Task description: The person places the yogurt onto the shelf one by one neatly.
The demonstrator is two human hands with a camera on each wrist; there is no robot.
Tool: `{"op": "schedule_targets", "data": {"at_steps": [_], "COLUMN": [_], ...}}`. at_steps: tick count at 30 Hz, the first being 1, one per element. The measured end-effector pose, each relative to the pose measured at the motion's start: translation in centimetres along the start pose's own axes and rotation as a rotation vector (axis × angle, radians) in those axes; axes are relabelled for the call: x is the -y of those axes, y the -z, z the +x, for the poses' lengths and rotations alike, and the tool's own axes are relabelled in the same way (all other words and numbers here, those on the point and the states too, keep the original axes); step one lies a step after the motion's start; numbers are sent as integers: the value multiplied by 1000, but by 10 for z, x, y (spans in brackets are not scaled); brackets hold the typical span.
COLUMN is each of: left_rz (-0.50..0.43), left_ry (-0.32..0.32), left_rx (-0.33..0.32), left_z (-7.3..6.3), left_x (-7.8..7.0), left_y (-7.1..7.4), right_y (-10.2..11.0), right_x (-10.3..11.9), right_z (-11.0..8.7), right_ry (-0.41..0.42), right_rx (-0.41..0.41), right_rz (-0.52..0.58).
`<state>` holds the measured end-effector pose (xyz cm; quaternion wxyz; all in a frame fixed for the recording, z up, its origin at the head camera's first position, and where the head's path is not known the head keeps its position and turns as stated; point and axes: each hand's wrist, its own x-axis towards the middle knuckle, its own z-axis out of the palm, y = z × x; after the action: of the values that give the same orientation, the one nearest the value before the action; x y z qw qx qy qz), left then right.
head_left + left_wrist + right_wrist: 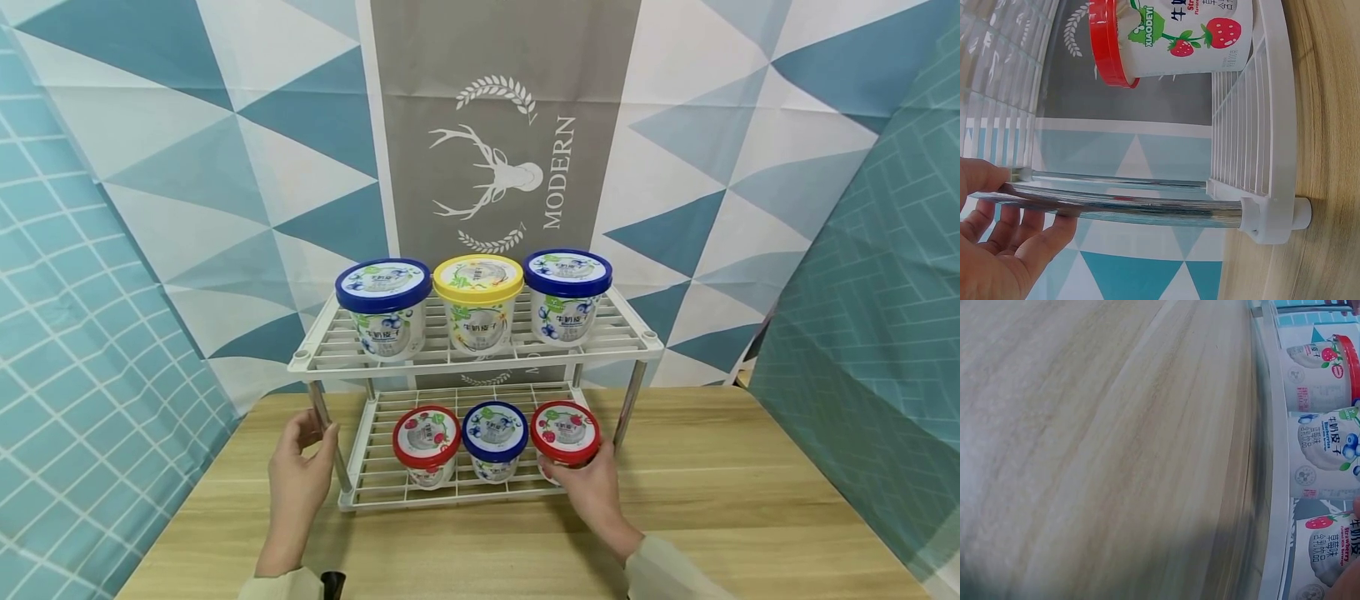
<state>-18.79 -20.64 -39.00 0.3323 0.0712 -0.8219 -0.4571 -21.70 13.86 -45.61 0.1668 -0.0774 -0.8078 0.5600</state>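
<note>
A white two-tier wire rack [480, 364] with silver posts stands on the wooden table. My left hand [300, 471] holds its front left post [1147, 209], thumb on one side and fingers on the other. On the lower shelf, my right hand [596, 493] grips the rightmost strawberry tub [566, 430], which has a red lid. In the right wrist view only a bit of that hand shows, at the right edge. Beside that tub stand a blue-lidded blueberry tub [495, 431] and, at the left, another red-lidded strawberry tub [426, 437].
Along the upper shelf stand a blue-lidded tub [384, 287], a yellow-lidded tub [478, 283] and a second blue-lidded tub [567, 275]. Patterned cloth [300, 167] hangs behind the rack. Wooden tabletop [712, 500] extends on both sides and in front.
</note>
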Motion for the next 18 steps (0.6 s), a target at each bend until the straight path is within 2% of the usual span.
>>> {"op": "schedule_targets", "data": {"at_steps": [18], "left_rz": [-1], "left_ry": [-11], "left_rx": [1], "left_z": [0], "left_x": [1], "left_y": [1], "right_y": [-5], "right_x": [-2], "right_z": [1], "right_ry": [-17], "right_rx": [-14], "right_rz": [-1]}}
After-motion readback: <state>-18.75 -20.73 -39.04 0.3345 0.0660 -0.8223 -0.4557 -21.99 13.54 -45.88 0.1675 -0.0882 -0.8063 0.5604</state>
